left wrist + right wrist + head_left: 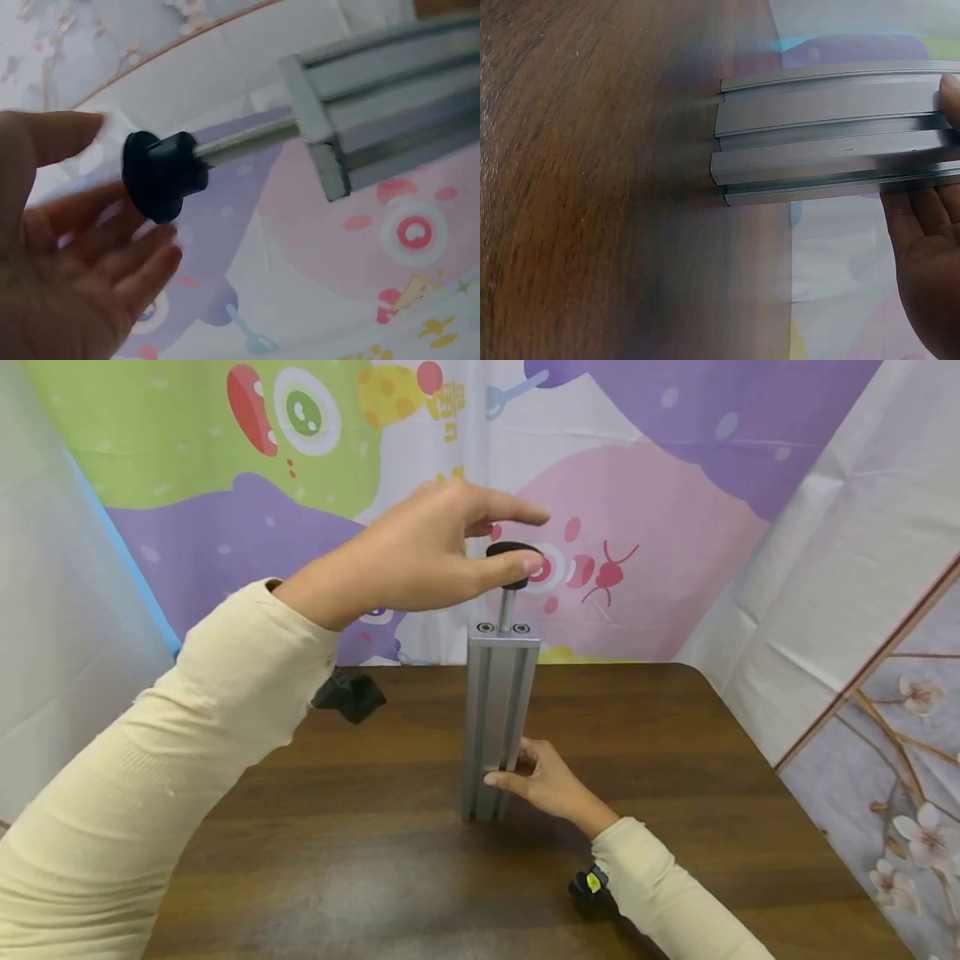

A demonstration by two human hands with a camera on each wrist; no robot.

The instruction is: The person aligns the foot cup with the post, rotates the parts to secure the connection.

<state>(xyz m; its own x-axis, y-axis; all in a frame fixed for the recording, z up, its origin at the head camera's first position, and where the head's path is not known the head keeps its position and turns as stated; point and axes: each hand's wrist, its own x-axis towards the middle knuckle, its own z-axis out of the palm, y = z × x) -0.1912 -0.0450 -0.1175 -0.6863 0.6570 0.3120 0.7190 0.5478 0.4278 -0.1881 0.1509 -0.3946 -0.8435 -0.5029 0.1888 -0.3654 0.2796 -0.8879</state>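
An aluminium profile [497, 718] with long grooves stands upright on the table. From the plate on its top end rises a threaded rod [507, 608] that carries a black round levelling foot [161, 176]. My left hand [427, 547] is up at this foot, thumb and fingers spread loosely around its disc rather than closed on it. Low down, my right hand [551, 781] grips the profile, its thumb on the near face and its fingers behind. The profile's cut lower end [718, 142] shows against the wood in the right wrist view.
The dark brown wooden table [352, 860] spreads around the profile. Behind it hangs a cartoon-printed curtain [637, 510], and a flowered panel [900, 752] stands at the right. Black devices [348, 695] are worn at both wrists.
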